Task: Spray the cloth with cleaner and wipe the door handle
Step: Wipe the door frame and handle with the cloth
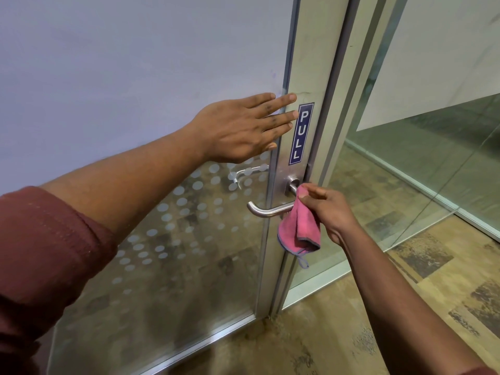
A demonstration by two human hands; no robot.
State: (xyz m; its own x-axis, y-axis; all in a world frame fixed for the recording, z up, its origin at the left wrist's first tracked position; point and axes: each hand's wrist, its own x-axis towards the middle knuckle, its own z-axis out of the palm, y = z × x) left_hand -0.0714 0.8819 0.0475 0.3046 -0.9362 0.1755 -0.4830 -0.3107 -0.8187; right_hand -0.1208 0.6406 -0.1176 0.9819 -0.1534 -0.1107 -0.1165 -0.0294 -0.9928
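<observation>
One legible item is all we can record. We read the word "PULL" in white capital letters on a dark blue rectangular sticker (301, 133) with a thin white inner border. The letters are stacked one above the other, P at the top and the second L at the bottom, and the sticker runs lengthwise up and down, leaning slightly with the view. We find it stuck to the metal stile of the door (311, 63), above the plate that carries the lever. We can make out no other text, brand, number or sign on any surface in the head view.
</observation>
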